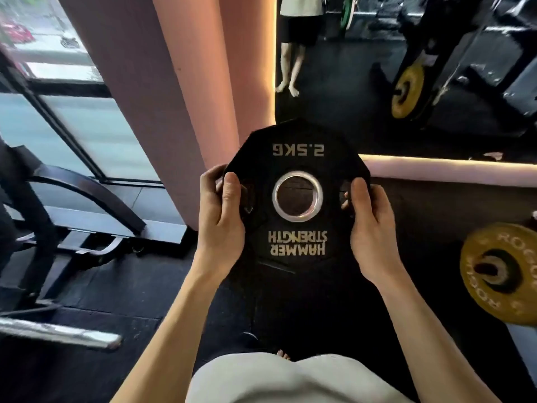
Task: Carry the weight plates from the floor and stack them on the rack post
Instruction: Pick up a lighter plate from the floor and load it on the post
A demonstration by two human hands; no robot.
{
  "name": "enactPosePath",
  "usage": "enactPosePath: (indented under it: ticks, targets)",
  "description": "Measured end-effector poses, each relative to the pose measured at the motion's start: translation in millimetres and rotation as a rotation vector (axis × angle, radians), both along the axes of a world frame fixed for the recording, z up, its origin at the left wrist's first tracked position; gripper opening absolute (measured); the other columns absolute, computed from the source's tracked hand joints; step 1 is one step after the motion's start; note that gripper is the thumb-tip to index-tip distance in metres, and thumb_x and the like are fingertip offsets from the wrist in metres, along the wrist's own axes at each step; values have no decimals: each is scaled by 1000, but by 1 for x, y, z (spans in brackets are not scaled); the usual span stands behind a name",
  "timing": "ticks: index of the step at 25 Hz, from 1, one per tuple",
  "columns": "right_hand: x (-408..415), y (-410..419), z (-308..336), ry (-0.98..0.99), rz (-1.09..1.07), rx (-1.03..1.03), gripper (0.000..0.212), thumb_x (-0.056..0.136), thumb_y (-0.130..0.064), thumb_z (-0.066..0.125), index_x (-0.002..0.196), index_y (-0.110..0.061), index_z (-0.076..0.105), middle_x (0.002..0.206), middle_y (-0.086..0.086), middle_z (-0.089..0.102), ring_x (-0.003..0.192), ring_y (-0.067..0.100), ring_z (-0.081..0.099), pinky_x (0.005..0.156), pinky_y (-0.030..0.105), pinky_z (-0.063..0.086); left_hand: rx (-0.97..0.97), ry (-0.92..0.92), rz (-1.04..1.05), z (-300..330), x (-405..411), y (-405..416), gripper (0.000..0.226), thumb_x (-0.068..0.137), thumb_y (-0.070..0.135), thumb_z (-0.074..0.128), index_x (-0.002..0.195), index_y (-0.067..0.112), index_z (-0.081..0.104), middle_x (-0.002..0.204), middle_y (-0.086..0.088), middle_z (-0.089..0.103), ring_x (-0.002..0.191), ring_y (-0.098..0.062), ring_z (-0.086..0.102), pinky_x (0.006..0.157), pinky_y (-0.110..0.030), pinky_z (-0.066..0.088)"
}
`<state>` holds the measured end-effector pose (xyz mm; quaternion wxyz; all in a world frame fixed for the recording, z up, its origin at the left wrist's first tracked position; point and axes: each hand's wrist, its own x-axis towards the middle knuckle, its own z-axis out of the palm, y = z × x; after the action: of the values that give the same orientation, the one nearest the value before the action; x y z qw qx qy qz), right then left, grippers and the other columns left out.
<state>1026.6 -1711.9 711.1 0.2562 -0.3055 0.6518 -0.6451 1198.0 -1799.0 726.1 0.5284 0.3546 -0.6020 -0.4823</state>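
The dark rubber floor is seen across the lower part of the head view, with a pink pillar rising at centre left and a mirror set into the wall at upper right. A black machine frame is positioned at the left edge. A yellow plate is mounted on a post at the right edge, near the floor; whether this post is the rack post named in the task cannot be told. A second yellow plate is visible in the mirror. The black weight plate, marked 2.5KG, is held clear of the floor in front of the body, roughly level, its printed face upward and its steel-ringed centre hole unobstructed. The plate is gripped at its left rim by the left hand, thumb laid on the top face and fingers wrapped beneath. The right rim is gripped in the same manner by the right hand. Progress is judged as partial: this plate is lifted and in carry, but it is not yet threaded onto any post. Any further plates on the floor are not shown.
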Motion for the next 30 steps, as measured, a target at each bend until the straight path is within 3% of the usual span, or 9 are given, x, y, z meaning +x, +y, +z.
enactPosePath:
  ticks: [5,8,11,15,18,21,23,26,30]
  targets:
    - [-79,-54,2,15,-172,-35,28,98,-44,46,100,-21,61,94,-6,70,92,9,67,86,31,54,36,47,-233,-4,-99,-90,16,105,24,36,101,26,51,76,9,53,70,-7,49,64,-22,43]
    - [-129,-84,3,31,-332,-59,29,97,-47,47,103,-23,62,100,-4,71,99,10,67,88,35,53,-12,39,-394,-4,-170,-142,15,105,25,36,105,20,50,76,9,54,70,-7,50,64,-24,43]
    - [-173,-108,11,65,-538,-14,25,97,-48,44,96,-28,60,93,-8,69,89,1,66,79,24,53,-35,-3,-547,6,-240,-186,17,105,24,35,114,17,48,79,13,56,71,4,53,66,-18,45]
    - [-226,-124,27,150,-826,-10,22,101,-42,42,92,-30,59,90,-11,65,85,-4,63,72,9,45,-61,-1,-822,22,-336,-222,15,105,23,34,110,30,46,76,29,60,73,11,56,68,-11,47]
    - [-258,-118,36,206,-1022,45,26,101,-42,42,87,-27,57,84,-11,61,76,-10,58,69,5,42,-80,14,-974,28,-402,-225,14,105,27,36,111,34,47,80,28,60,77,10,56,71,-13,47]
    - [-297,-98,37,230,-1197,59,37,94,-61,42,90,-29,59,88,-13,67,87,3,63,83,31,52,-46,33,-1143,31,-472,-211,17,104,32,38,116,30,50,89,22,61,85,6,57,76,-18,48]
    - [-320,-81,39,232,-1285,50,35,92,-63,42,90,-32,59,92,-6,68,91,12,65,88,44,53,-40,64,-1235,35,-514,-192,20,104,30,39,119,23,50,89,20,61,85,6,58,76,-17,47]
    - [-358,-56,50,232,-1362,-4,24,98,-51,43,93,-32,58,99,2,67,95,16,65,88,43,53,-33,108,-1341,47,-573,-158,14,104,26,38,111,27,51,82,30,61,80,12,57,69,-9,45]
    - [-432,-8,90,271,-1456,-54,25,98,-47,45,91,-27,58,88,-5,66,84,8,64,75,33,51,-83,190,-1404,86,-664,-104,13,104,24,38,106,30,50,86,28,61,81,15,56,70,-6,43]
